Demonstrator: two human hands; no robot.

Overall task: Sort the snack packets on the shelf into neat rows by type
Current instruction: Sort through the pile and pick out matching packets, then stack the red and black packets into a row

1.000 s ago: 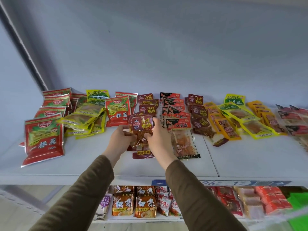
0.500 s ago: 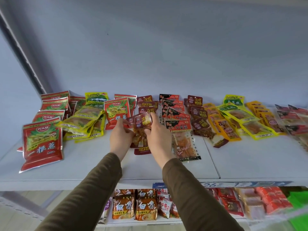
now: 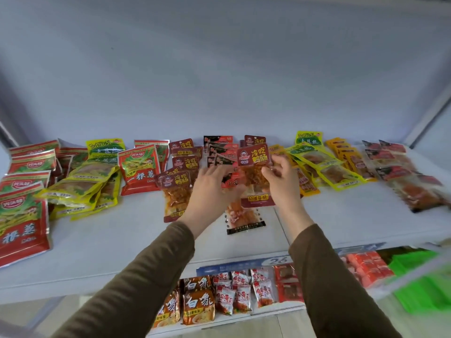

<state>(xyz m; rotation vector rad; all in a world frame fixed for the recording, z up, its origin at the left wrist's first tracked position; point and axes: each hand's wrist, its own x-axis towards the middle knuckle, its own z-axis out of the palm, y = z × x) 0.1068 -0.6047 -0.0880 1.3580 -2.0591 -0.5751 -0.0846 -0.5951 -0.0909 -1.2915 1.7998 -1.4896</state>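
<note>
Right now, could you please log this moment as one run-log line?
task: sort snack packets | right hand: holds maroon duck-intestine packet raised above shelf | left hand: open, over black-trimmed packet | matching maroon row: left of hands

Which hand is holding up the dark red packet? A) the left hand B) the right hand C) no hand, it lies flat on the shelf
B: the right hand pinches the dark red packet by its edge and lifts it, while the left hand rests open beside it.

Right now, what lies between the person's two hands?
In the head view, between the left hand and right hand sits a red-and-black packet, partly hidden.
</note>
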